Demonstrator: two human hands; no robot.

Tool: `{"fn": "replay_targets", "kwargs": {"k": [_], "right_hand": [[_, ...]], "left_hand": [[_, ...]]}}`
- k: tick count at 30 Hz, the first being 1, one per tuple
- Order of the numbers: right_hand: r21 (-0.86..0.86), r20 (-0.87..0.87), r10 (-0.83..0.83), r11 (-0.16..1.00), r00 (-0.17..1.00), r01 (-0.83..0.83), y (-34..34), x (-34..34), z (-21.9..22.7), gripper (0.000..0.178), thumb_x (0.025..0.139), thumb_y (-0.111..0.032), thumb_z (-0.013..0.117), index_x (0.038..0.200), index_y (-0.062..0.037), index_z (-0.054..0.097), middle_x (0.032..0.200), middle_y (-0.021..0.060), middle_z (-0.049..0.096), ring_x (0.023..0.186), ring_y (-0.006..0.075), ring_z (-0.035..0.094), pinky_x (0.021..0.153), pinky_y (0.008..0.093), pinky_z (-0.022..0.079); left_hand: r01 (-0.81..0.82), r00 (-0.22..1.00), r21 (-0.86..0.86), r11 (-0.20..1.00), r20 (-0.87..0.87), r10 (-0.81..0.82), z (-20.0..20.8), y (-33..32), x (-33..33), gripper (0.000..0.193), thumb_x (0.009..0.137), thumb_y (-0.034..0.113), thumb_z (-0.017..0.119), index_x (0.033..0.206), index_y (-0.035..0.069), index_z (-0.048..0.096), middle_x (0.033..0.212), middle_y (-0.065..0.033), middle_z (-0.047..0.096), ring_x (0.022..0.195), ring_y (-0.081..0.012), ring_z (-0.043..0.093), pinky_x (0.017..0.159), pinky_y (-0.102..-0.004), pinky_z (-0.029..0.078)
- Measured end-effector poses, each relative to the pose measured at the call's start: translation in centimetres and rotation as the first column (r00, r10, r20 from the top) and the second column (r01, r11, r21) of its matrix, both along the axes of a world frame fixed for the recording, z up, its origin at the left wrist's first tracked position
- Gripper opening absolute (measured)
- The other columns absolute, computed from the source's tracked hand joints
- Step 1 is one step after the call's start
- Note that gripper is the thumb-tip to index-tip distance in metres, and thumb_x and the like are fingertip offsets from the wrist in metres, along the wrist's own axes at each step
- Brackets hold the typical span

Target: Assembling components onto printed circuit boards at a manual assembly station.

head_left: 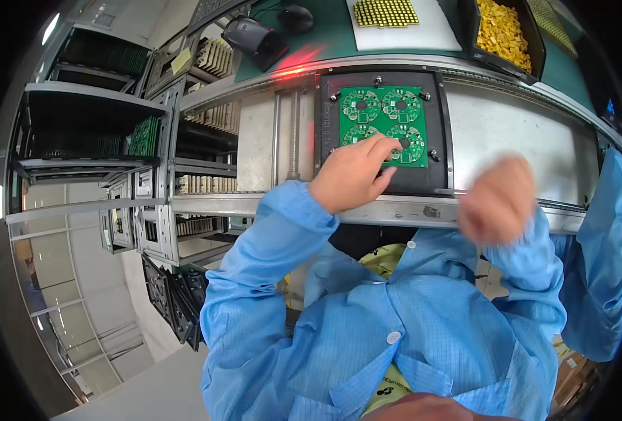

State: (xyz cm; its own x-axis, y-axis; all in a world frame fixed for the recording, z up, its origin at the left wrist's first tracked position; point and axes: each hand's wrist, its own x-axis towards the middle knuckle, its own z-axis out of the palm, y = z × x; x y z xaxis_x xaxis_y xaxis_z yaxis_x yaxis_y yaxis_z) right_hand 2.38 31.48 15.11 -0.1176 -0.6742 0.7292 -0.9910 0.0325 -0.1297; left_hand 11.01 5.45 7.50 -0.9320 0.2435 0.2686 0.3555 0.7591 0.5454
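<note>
A green circuit board [382, 105] with several round sections lies in a black fixture [439, 133] on the rail track in front of me. My left hand [353, 172] reaches over the board's lower left, fingertips on or just above it. Its thumb stands apart from the index finger, and no held thing shows. Motion smears my right hand [499, 200], which hovers over the near rail to the right of the fixture. Whether its fingers hold anything cannot be made out.
Beyond the track, a black bin [474, 35] holds yellow parts. A yellow gridded block [387, 12] sits on a white pad [423, 35]. Left of these are a black scanner [255, 41] casting red light and a mouse [297, 18]. Metal racks [93, 95] stand left; another blue sleeve [605, 245] shows right.
</note>
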Motion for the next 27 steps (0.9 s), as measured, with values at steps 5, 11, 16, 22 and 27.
{"fn": "replay_targets", "kwargs": {"k": [5, 11, 16, 22, 27], "right_hand": [[0.261, 0.627, -0.057, 0.955, 0.777, -0.141, -2.1, -5.0, -6.4, 0.036, 0.076, -0.004, 0.081, 0.111, -0.0069, 0.070, 0.107, 0.0090, 0.072, 0.098, 0.0304, 0.067, 0.085, 0.0390, 0.048], [0.294, 0.490, -0.014, 0.944, 0.872, -0.150, -2.7, -6.3, -8.8, 0.025, 0.076, -0.017, 0.086, 0.093, -0.0118, 0.069, 0.086, 0.0040, 0.069, 0.083, 0.0278, 0.066, 0.079, 0.0389, 0.048], [0.270, 0.507, -0.077, 0.960, 0.858, -0.073, -3.6, -6.1, -8.7, 0.029, 0.078, -0.019, 0.087, 0.080, -0.0103, 0.059, 0.075, 0.0040, 0.061, 0.068, 0.0263, 0.060, 0.068, 0.0382, 0.046], [0.251, 0.630, -0.041, 0.956, 0.776, -0.153, -3.5, -7.2, -8.9, 0.030, 0.078, -0.020, 0.088, 0.080, -0.0091, 0.060, 0.075, 0.0037, 0.061, 0.066, 0.0218, 0.059, 0.065, 0.0346, 0.046], [0.192, 0.726, -0.036, 0.970, 0.687, -0.152, -3.8, -7.2, -8.5, 0.020, 0.083, -0.013, 0.084, 0.088, -0.0066, 0.066, 0.080, 0.0063, 0.065, 0.069, 0.0216, 0.062, 0.064, 0.0327, 0.049]], "left_hand": [[-0.109, 0.994, -0.063, 0.992, 0.003, 0.109, -0.6, 1.7, -0.5, 0.033, 0.086, 0.006, 0.067, 0.117, 0.007, 0.058, 0.103, -0.0119, 0.064, 0.084, -0.0325, 0.070, 0.069, -0.0435, 0.057], [-0.128, 0.990, -0.001, 0.992, -0.067, 0.128, 1.3, -2.7, -0.2, 0.026, 0.086, 0.005, 0.072, 0.111, 0.009, 0.065, 0.104, -0.0112, 0.065, 0.088, -0.0316, 0.067, 0.074, -0.0416, 0.055], [-0.249, 0.946, 0.023, 0.968, 0.220, 0.238, 3.6, -7.1, 1.2, 0.030, 0.084, -0.002, 0.071, 0.113, 0.006, 0.070, 0.100, -0.0120, 0.067, 0.087, -0.0283, 0.065, 0.079, -0.0379, 0.054], [-0.134, 0.988, -0.080, 0.988, 0.068, 0.139, 2.1, -7.8, 1.2, 0.030, 0.077, 0.003, 0.082, 0.106, 0.009, 0.075, 0.101, -0.0082, 0.070, 0.088, -0.0294, 0.064, 0.081, -0.0396, 0.054], [-0.054, 0.994, -0.136, 0.989, 0.086, 0.066, 2.8, -8.8, 0.2, 0.027, 0.075, 0.009, 0.086, 0.100, 0.011, 0.077, 0.100, -0.0051, 0.071, 0.092, -0.0295, 0.065, 0.082, -0.0412, 0.054]]}}
